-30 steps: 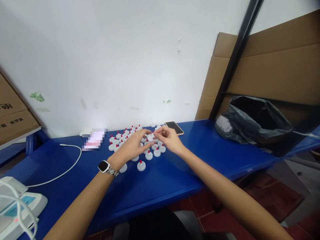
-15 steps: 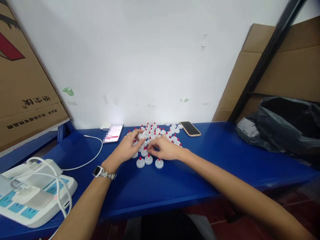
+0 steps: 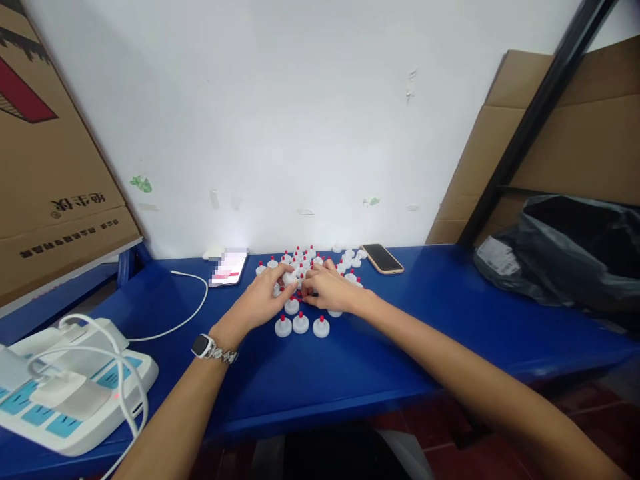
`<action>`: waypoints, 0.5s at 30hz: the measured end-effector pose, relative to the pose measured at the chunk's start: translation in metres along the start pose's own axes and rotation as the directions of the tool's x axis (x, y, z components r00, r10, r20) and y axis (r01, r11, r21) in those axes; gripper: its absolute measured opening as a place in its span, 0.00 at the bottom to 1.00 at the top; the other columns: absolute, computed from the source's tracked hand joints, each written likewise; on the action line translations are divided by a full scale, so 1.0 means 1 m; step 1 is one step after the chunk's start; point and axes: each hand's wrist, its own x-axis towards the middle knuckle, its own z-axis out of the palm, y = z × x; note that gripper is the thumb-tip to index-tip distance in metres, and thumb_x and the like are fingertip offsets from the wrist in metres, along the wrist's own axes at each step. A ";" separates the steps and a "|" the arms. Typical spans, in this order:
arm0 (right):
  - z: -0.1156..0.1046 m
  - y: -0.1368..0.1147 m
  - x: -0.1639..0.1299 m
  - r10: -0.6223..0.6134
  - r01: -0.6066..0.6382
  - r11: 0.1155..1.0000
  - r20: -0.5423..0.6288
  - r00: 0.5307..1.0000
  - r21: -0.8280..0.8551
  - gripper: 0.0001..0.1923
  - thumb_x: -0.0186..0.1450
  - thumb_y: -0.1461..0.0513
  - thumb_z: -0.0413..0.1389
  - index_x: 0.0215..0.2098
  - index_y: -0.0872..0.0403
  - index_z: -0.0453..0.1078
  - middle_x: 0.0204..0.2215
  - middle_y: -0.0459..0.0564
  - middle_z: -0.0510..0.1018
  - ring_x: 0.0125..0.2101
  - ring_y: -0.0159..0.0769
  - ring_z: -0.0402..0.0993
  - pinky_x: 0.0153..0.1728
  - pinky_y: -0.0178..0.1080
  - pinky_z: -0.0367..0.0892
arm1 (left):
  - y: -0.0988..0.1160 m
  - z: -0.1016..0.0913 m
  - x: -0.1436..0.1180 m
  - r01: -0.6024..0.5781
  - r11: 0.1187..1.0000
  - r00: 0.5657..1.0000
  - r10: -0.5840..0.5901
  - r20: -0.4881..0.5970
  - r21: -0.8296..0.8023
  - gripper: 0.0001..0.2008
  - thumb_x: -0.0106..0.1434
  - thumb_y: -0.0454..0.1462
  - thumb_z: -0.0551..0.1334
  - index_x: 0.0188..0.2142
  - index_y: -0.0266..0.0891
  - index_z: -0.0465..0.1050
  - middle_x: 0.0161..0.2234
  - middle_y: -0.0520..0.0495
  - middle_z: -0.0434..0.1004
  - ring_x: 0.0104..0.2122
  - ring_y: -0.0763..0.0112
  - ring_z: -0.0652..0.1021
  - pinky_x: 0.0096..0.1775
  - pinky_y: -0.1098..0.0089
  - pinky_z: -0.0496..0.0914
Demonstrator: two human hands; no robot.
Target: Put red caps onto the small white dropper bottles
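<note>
Many white round caps with red tips [image 3: 321, 327] stand in a cluster on the blue table [image 3: 380, 347], most with the red end up. My left hand [image 3: 265, 295] is at the left of the cluster, its thumb and fingers closed round a white cap [image 3: 289, 279]. Close by on the right, my right hand [image 3: 327, 288] is bent over the caps with its fingertips pinched together. Whatever sits between those fingertips is too small to make out. Several caps stand just below both hands, among them a white cap [image 3: 283, 326] at the front left.
Behind the cluster lie a lit phone [image 3: 231, 268] at left and a dark-screened phone [image 3: 383, 258] at right. A power strip [image 3: 75, 427] with white cables occupies the left front. Cardboard boxes [image 3: 65, 153] and a dark plastic bag [image 3: 515, 267] flank the table.
My right hand has moved slightly up and its fingers have drawn in closer to my left hand. The left hand still holds a white cap.
</note>
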 end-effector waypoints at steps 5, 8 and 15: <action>-0.002 0.008 -0.005 0.164 -0.067 0.922 -0.227 0.960 0.382 0.07 0.67 0.59 0.55 0.33 0.54 0.71 0.34 0.50 0.78 0.38 0.38 0.69 0.43 0.43 0.58 | 0.003 0.004 0.000 -0.036 0.999 0.998 0.036 -0.044 0.003 0.19 0.70 0.48 0.52 0.53 0.41 0.67 0.49 0.42 0.75 0.46 0.59 0.75 0.49 0.57 0.69; 0.000 0.011 -0.010 0.377 -0.012 0.583 -0.258 0.889 0.812 0.11 0.66 0.54 0.56 0.34 0.54 0.68 0.29 0.47 0.78 0.29 0.33 0.72 0.33 0.38 0.64 | 0.007 0.009 0.000 -0.054 0.999 0.998 0.054 -0.039 -0.005 0.20 0.71 0.48 0.51 0.55 0.41 0.65 0.52 0.42 0.73 0.50 0.58 0.74 0.52 0.56 0.68; 0.008 0.004 -0.015 0.517 0.113 0.251 -0.232 0.824 0.961 0.19 0.57 0.48 0.64 0.31 0.54 0.71 0.23 0.46 0.77 0.23 0.30 0.69 0.28 0.35 0.64 | 0.014 0.016 0.000 -0.147 0.989 0.988 0.147 -0.038 0.007 0.20 0.72 0.46 0.50 0.57 0.40 0.64 0.52 0.41 0.72 0.53 0.59 0.73 0.55 0.56 0.67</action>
